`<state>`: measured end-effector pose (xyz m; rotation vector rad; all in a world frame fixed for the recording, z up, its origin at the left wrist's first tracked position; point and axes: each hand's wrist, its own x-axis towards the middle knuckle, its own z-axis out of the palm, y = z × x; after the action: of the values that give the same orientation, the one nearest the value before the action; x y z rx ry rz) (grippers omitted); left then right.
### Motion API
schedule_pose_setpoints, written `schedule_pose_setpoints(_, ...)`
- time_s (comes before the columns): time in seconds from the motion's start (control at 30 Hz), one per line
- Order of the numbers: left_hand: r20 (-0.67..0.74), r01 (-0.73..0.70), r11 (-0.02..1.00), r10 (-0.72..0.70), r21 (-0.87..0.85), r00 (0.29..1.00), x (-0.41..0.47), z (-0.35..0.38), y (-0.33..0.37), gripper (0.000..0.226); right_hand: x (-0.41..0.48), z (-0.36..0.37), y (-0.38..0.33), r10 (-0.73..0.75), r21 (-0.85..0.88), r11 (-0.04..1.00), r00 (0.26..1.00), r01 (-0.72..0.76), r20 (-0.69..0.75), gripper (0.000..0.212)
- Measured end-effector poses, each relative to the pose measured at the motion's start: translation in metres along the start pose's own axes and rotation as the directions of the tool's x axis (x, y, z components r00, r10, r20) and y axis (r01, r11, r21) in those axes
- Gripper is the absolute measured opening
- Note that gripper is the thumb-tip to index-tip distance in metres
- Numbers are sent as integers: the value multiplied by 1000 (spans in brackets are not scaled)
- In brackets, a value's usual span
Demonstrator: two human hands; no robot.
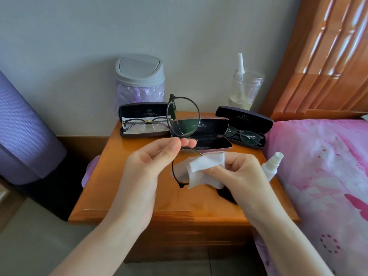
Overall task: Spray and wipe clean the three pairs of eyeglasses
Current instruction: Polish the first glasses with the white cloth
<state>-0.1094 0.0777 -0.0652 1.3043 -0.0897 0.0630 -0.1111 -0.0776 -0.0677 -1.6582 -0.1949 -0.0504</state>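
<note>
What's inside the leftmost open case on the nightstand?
A pair of dark-framed glasses lies in the leftmost case on a pale liner; its right end is hidden behind the held glasses.

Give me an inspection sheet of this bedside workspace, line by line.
Surface: wooden nightstand, glossy top.
Job's things: round glasses held on end; white cloth over their lower lens; spray bottle at the right edge; left case open, half-rim pair inside; right case open, dark-framed pair inside; middle case open, looks empty.
Clutter: lidded bin and clear jar at the back.
Grips: left hand pinches the round glasses; right hand holds the white cloth.
Cables: nothing seen.
Surroundings: wall behind, pink bedding right, purple roll left.
</note>
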Motion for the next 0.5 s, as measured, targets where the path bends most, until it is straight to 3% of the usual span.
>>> schedule_pose_setpoints(0.13, 52, -26, 999, 25, 29, 998, 1, -2, 0, 23, 7, -17, 0, -68, 48, 996, 972, 81, -226, 20)
schedule_pose_setpoints(0.2, 98, -27, 998, 20, 62, 995, 0, -2, -1, 25, 9, -21, 1, -77, 13, 996, 963, 83, -256, 25)
schedule_pose_setpoints(0.37, 207, -63, 981, 25, 182, 978, -3, 2, -3, 20, 11, -19, 4, -75, 13, 997, 987, 78, -139, 16)
schedule_pose_setpoints(0.5, 226, -80, 953, 13, 294, 974, -1, 2, -7, 19, 9, -17, 4, 0, 135, 991, 1000, 3, -29, 19)
